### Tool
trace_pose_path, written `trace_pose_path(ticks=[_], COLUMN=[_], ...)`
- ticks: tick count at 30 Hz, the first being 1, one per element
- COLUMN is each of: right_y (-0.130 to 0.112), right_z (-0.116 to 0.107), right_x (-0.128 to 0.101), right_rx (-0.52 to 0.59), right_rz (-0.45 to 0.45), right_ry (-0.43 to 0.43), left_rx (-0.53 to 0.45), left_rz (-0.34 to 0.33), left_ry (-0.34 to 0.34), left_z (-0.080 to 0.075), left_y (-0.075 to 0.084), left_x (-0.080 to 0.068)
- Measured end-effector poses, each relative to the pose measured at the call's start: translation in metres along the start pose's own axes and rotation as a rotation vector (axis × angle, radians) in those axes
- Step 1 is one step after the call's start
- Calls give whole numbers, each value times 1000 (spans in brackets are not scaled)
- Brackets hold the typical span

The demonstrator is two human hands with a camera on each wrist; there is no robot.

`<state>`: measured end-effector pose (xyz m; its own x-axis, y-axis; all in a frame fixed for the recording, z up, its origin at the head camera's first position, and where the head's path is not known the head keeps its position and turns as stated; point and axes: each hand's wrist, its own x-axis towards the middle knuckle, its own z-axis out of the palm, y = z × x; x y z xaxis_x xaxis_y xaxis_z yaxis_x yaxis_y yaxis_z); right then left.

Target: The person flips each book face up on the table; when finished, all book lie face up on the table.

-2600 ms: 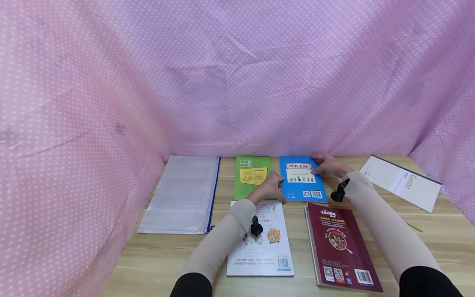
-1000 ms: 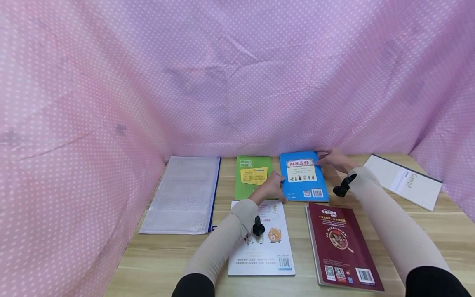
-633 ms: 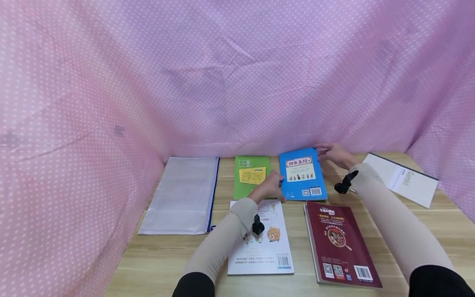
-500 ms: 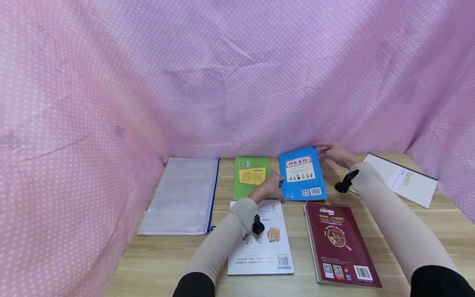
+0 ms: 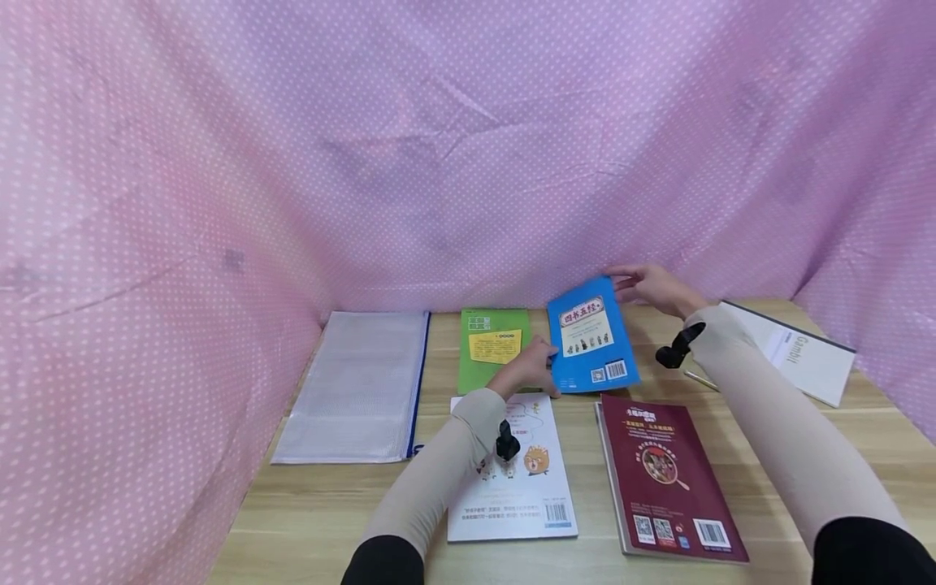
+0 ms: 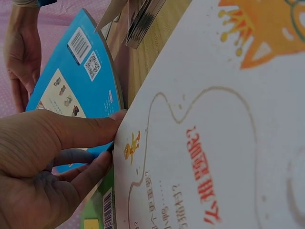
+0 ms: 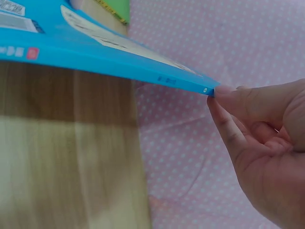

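So both hands are on the blue book [image 5: 591, 335] at the back of the desk [image 5: 329, 504], and it's tilted, far edge lifted off the wood while the near edge stays low. The right hand [image 5: 654, 288] pinches the far right corner with thumb and fingertips [image 7: 224, 90]; the right wrist view shows that corner up in the air with the desk's wood underneath and the pink dotted cloth [image 5: 468, 146] behind. The left hand [image 5: 530, 370] has its fingers curled around the near left edge of the same book, thumb on top, fingers tucked below, pretty clear in the left wrist view. Just left of the blue book lies a green book [image 5: 493, 349] flat on the desk, and the left hand sits partly over its lower right corner. Right under the left wrist is a white book [image 5: 522, 487] with a cartoon animal on the cover, and beside that, nearer the right arm, a dark red book [image 5: 669, 479]. Further left there's a clear mesh zip pouch [image 5: 358, 386], and off to the far right a white notepad [image 5: 800, 361], well apart from the rest.
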<state>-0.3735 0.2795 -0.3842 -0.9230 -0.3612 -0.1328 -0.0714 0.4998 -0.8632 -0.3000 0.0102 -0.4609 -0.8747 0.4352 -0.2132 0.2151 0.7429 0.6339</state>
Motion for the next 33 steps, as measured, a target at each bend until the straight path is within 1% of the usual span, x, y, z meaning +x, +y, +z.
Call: trace_pose_path(ticks=[7, 10, 16, 21, 29, 33], right_y=[-15, -20, -29, -37, -38, -37], right_z=[3, 3, 6, 8, 13, 16], right_x=[7, 9, 13, 17, 21, 19], right_rx=[-34, -50, -23, 15, 24, 40], right_rz=[-26, -14, -9, -21, -51, -47], right_ry=[8, 4, -8, -23, -47, -54], left_rx=[-9, -19, -42, -88, -159, -202], left_rz=[-2, 2, 11, 1, 40, 42], left_ry=[1, -2, -17, -32, -30, -39], left_z=[-1, -1, -1, -2, -4, -3], left_y=[-2, -1, -5, -9, -13, -14], left_x=[1, 0, 2, 5, 4, 3])
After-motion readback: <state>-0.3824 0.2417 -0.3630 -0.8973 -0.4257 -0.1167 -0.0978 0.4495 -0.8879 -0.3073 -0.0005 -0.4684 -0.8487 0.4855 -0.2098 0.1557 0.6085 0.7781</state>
